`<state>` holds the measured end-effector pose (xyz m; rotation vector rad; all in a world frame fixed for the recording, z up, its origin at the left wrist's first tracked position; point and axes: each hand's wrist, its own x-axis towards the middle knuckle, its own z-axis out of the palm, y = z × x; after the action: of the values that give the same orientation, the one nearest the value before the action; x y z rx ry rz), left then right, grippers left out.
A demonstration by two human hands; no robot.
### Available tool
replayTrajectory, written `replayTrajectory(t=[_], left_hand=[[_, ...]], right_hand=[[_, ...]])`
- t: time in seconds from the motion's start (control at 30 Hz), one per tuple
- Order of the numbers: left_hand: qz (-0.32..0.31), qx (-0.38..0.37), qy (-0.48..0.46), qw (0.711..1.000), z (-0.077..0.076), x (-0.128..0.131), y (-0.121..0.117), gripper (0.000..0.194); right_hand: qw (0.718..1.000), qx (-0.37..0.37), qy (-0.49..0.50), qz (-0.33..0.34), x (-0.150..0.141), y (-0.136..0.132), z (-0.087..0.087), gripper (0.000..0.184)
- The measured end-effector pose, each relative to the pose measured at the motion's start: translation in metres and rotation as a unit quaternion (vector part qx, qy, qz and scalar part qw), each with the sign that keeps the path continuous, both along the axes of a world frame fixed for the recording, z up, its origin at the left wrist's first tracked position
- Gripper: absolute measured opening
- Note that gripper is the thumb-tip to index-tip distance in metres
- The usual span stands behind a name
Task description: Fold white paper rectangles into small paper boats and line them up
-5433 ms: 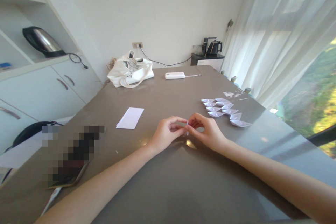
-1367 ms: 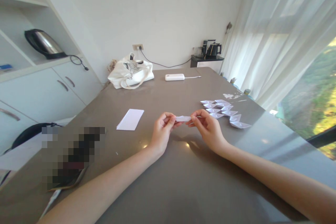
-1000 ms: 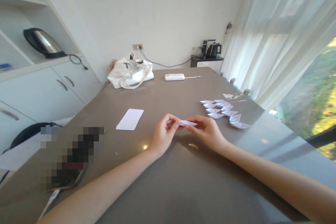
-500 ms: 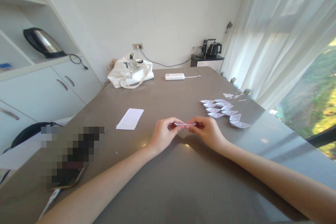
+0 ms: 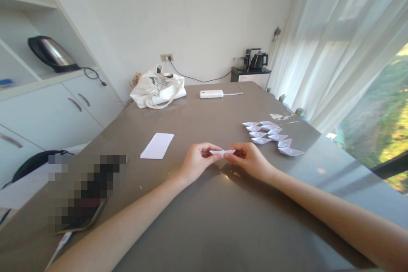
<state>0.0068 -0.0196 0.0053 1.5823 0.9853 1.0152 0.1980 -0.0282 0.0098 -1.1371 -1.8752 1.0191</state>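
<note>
Both hands pinch a small white paper boat (image 5: 222,151) just above the grey table. My left hand (image 5: 199,159) grips its left part between thumb and fingers. On the right part, the thumb and fingers of my right hand (image 5: 247,157) are closed. Part of the folded paper is covered by the fingertips. Several finished-looking paper boats (image 5: 277,137) stand in rows on the table to the right of my right hand. A stack of white paper sheets (image 5: 157,145) lies to the left of my left hand.
A white handbag (image 5: 159,89) and a white power bank (image 5: 211,94) with a short cable are at the table's far side. A phone (image 5: 84,216), partly blurred out, lies by my left forearm. Paper scraps (image 5: 278,117) lie behind the boats.
The paper boat has tilted so that more of its side shows between my fingers. My hands stay nearly in place, and the view shifts slightly.
</note>
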Motion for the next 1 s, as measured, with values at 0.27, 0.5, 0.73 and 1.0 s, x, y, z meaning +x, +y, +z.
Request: replayTrajectory(t=[0.27, 0.5, 0.73, 1.0], left_hand=[[-0.028, -0.071, 0.008, 0.997, 0.008, -0.001, -0.001, 0.025], [-0.026, -0.082, 0.001, 0.996, 0.004, 0.001, -0.002, 0.024], [-0.037, -0.002, 0.054, 0.998, 0.001, 0.003, -0.006, 0.022], [-0.027, 0.004, 0.040, 0.999, 0.000, -0.001, 0.001, 0.027]], right_hand=[[0.996, 0.053, -0.060, -0.030, -0.002, -0.003, 0.004, 0.031], [0.993, -0.109, 0.043, 0.026, -0.002, 0.000, -0.001, 0.034], [0.990, -0.124, 0.066, 0.033, -0.003, 0.002, -0.004, 0.035], [0.999, -0.028, 0.025, -0.005, 0.006, 0.009, -0.003, 0.030]])
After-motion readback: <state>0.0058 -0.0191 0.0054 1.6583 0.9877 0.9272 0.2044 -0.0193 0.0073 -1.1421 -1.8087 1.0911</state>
